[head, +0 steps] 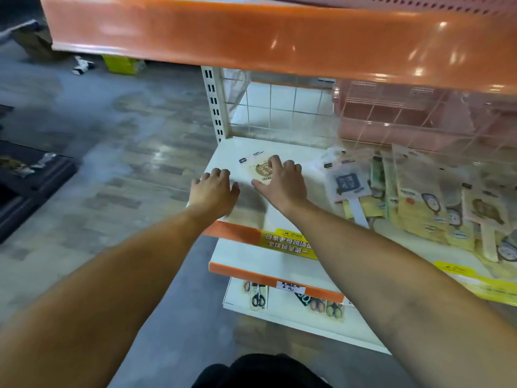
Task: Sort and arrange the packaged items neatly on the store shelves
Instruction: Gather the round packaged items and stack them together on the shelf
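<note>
A flat clear packet with a round brown picture (258, 167) lies on the white middle shelf (246, 212) near its left end. My right hand (282, 182) rests palm down on this packet, fingers spread over its right part. My left hand (214, 190) lies flat on the bare shelf just left of it, fingers apart, holding nothing. A packet with a blue square label (347, 183) lies to the right. Beyond it, several yellow and green packets (425, 208) lie in an overlapping heap.
A pink plastic cage (397, 116) stands at the back right behind a wire grid (279, 107). An orange shelf front (251, 37) overhangs above. Lower shelves hold a scissors packet (258, 298). The grey floor at left has black trays (30, 180) and scattered boxes.
</note>
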A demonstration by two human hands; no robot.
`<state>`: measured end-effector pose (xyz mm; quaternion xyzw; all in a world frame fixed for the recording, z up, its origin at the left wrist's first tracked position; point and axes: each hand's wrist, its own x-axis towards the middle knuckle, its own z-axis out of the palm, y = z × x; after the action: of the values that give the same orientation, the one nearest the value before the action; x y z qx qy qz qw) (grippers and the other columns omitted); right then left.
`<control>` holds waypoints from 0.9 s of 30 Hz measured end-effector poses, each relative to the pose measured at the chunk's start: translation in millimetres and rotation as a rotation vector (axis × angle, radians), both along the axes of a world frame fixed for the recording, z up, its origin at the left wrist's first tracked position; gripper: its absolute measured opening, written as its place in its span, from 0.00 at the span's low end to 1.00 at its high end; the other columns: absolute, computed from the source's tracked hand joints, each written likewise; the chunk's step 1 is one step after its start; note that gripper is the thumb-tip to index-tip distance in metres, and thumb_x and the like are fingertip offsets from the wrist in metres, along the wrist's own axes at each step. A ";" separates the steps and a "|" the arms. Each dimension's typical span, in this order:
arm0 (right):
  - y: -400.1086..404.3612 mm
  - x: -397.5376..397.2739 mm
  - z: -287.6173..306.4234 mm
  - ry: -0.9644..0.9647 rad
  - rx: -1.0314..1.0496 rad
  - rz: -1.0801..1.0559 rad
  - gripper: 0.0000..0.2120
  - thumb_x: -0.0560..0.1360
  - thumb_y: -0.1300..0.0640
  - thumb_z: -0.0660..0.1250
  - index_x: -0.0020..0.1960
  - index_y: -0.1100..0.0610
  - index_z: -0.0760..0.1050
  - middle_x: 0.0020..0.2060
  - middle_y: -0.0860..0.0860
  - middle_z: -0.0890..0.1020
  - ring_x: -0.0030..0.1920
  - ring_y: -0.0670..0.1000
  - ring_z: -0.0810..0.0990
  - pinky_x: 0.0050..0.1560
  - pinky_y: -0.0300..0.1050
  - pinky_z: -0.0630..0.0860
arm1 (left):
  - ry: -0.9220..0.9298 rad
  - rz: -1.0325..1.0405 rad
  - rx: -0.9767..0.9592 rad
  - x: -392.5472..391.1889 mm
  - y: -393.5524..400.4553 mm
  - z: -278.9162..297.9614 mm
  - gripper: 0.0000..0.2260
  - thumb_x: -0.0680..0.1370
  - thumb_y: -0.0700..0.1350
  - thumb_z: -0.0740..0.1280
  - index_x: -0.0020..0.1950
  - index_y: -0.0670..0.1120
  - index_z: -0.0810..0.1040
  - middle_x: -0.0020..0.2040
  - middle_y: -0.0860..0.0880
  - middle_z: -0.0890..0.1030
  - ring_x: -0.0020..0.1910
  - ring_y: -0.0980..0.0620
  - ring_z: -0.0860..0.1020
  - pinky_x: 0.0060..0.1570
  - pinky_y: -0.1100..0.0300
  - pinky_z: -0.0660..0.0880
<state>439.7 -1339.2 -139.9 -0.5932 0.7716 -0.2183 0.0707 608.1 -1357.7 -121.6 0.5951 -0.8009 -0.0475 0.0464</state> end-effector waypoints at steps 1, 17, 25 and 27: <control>-1.8 1.6 -2.6 0.005 0.002 0.002 0.29 0.69 0.37 0.70 0.61 0.54 0.69 0.53 0.60 0.75 0.56 0.61 0.71 0.54 0.52 0.71 | -0.004 -0.002 0.002 1.5 -2.8 -1.4 0.19 0.81 0.55 0.54 0.66 0.45 0.69 0.64 0.45 0.74 0.64 0.42 0.71 0.59 0.47 0.66; -2.8 11.1 -11.0 0.047 0.105 0.050 0.29 0.73 0.33 0.65 0.63 0.54 0.74 0.60 0.56 0.75 0.62 0.59 0.70 0.63 0.50 0.68 | 0.060 -0.039 -0.012 2.3 -7.6 -7.9 0.19 0.80 0.55 0.55 0.67 0.46 0.70 0.65 0.46 0.73 0.64 0.42 0.71 0.62 0.47 0.65; 26.1 -12.3 18.1 0.070 0.082 0.059 0.24 0.74 0.42 0.66 0.65 0.54 0.71 0.62 0.55 0.74 0.64 0.58 0.70 0.60 0.52 0.70 | 0.126 -0.114 -0.072 -11.5 14.6 -3.3 0.19 0.80 0.54 0.57 0.67 0.46 0.70 0.66 0.46 0.73 0.64 0.42 0.72 0.61 0.47 0.66; 40.2 -21.9 27.5 0.093 0.085 0.045 0.25 0.75 0.41 0.65 0.66 0.54 0.70 0.63 0.55 0.74 0.64 0.58 0.71 0.58 0.53 0.70 | 0.146 -0.127 -0.065 -22.0 22.4 -0.5 0.19 0.80 0.54 0.57 0.66 0.46 0.70 0.65 0.45 0.74 0.63 0.41 0.72 0.59 0.46 0.67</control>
<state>417.9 -1299.0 -112.4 -0.6163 0.7692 -0.1560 0.0647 586.1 -1335.3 -122.1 0.5364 -0.8325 -0.0677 0.1208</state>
